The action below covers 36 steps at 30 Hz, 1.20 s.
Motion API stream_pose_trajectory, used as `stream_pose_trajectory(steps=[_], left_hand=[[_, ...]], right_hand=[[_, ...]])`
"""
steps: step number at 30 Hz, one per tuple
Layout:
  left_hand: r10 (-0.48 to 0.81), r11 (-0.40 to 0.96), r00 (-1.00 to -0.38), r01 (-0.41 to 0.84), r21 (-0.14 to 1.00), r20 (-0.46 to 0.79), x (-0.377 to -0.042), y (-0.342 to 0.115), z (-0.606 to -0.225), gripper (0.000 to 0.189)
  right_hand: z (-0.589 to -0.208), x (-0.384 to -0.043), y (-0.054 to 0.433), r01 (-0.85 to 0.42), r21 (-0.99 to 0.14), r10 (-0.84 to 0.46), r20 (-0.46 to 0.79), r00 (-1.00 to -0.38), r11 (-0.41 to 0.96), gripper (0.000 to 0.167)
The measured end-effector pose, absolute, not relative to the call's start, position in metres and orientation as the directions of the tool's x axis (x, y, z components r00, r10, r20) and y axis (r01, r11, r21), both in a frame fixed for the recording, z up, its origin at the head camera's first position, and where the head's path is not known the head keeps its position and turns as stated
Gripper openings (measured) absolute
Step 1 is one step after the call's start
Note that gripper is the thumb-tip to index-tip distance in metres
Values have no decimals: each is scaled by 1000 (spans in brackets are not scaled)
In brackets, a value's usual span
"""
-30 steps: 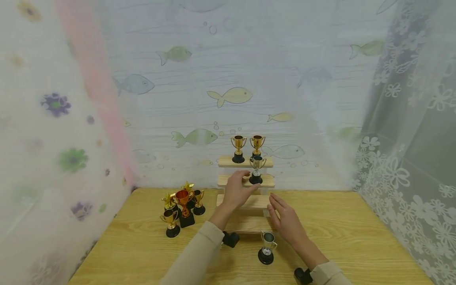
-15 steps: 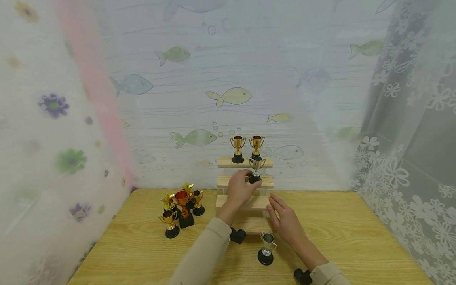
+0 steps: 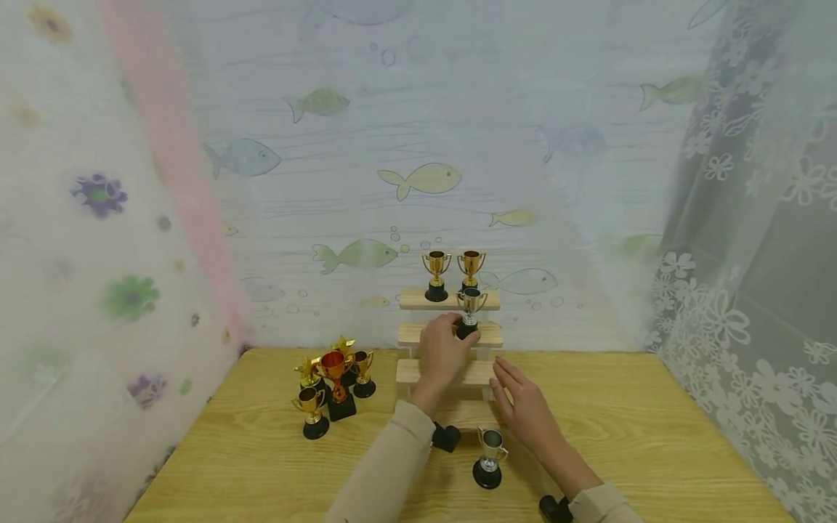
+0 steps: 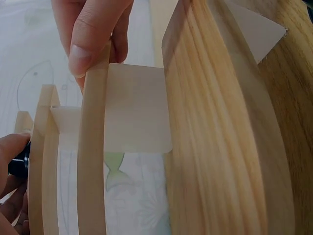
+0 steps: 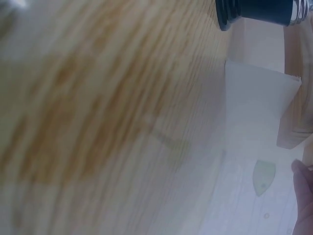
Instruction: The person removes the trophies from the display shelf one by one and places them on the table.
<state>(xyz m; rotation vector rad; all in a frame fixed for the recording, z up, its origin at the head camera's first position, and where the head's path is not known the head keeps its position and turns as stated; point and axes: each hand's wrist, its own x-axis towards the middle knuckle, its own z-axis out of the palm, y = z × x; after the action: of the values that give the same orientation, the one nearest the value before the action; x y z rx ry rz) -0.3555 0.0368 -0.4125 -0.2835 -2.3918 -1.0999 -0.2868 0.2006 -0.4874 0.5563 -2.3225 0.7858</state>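
Observation:
A small silver trophy cup [image 3: 471, 301] with a black base stands upright on the second-highest step of a wooden display stand [image 3: 408, 372]. My left hand [image 3: 445, 352] pinches its base between thumb and fingers; the left wrist view shows that black base [image 4: 19, 160] at the far left. My right hand [image 3: 526, 407] holds the right end of the third step, with digits above and below the board. Two gold trophy cups [image 3: 436, 267] stand on the top step. Another silver trophy cup [image 3: 490, 457] stands on the table in front, between my forearms.
On the table [image 3: 248, 450], a group of trophies stands to the left: a large red-gold cup [image 3: 335, 370], smaller gold cups [image 3: 310, 410] and gold star trophies [image 3: 307, 370]. Behind hangs a curtain [image 3: 418, 109] with printed fish. A lace curtain [image 3: 732, 327] borders the right side.
My left hand and forearm have shifted slightly right, the fingers closing in around the silver cup's base. My right hand has stayed at the stand's right end.

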Motion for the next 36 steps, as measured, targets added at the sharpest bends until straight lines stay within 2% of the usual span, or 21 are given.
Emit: stream_pose_trajectory(steps=[9, 20, 28, 36], left_hand=[[-29, 661, -853, 374, 650, 521, -354, 39, -411, 34], [-22, 530, -891, 375, 761, 454, -349, 35, -405, 30], [-3, 488, -899, 382, 785, 439, -344, 29, -401, 30], [19, 470, -891, 409, 783, 454, -341, 21, -399, 29]], right_hand=[[-487, -287, 200, -540, -378, -179, 671, -720, 752, 38], [-488, -287, 200, -537, -383, -183, 660, -728, 752, 39], [-488, -286, 199, -527, -398, -177, 647, -741, 751, 40], [-488, -286, 199, -547, -373, -183, 676, -713, 750, 38]])
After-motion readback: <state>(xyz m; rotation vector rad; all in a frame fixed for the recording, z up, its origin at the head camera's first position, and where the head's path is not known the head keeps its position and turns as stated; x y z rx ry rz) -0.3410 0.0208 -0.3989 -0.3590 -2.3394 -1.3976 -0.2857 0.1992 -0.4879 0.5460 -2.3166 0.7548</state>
